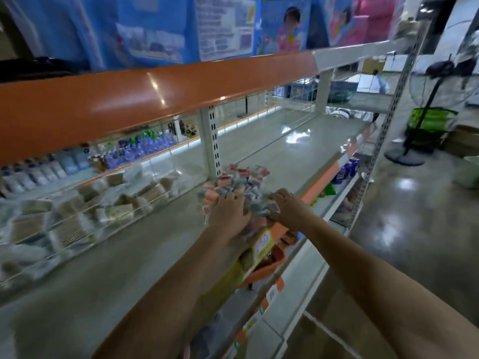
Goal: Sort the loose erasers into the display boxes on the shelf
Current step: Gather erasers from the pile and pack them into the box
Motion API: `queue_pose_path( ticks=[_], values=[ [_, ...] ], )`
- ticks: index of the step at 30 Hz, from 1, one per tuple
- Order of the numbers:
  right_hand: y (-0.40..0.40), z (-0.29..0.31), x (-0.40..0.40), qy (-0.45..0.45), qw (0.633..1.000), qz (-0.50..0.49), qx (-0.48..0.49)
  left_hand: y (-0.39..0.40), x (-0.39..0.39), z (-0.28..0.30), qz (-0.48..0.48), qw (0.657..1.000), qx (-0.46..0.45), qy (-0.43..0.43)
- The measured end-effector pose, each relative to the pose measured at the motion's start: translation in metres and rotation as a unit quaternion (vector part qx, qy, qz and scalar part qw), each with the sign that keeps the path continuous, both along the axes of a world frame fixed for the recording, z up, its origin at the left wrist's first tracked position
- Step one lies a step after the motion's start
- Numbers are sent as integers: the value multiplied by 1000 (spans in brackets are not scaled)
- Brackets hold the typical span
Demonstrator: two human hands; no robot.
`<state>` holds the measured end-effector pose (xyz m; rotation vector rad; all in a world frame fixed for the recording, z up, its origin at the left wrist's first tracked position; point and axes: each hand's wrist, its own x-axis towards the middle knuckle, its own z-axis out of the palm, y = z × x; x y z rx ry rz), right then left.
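Our left hand (229, 209) lies palm down on the pile of erasers (234, 189), its fingers spread and only lightly bent over the small wrapped pieces; the blur keeps us from telling whether it has any one of them in its hold. Our right hand (286, 209) rests on the pile's near right edge, fingers reaching flat across the packets, and again we cannot tell if it holds one. The pile itself, pink, red and bluish wrappers heaped together, sits on the grey shelf (259, 149) at its front edge, just in front of the white slotted upright (211, 143). Left of the pile, clear display boxes (77, 216) run along the same shelf, filled with tan and pale packets. Just below the pile, on the shelf's front lip, hangs a yellow price tag (263, 244). Above the pile runs an orange shelf edge (129, 104). Far right of the pile, on the shiny floor, stands a black pedestal fan (427, 99).
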<state>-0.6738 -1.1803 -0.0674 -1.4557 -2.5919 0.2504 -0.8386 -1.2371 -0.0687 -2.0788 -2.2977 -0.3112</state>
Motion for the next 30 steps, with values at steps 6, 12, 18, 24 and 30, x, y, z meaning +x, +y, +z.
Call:
queue_pose_path(
  ticks=[6,12,18,24,30],
  values=[
    [68,4,-18,-4,1000,7,-24,61,-18,-7,34,999,-25,13],
    [100,-15,-47,33,998,27,-51,88,-25,-26,74,997,-13,22],
    [128,-33,-50,-5,997,71,-26,92,-19,-27,98,995,1,-5],
    [145,-31,-32,84,984,155,-2,75,1,-23,178,977,62,-104],
    [126,-13,-16,193,929,312,-46,30,20,-16,259,938,135,-187]
  ],
)
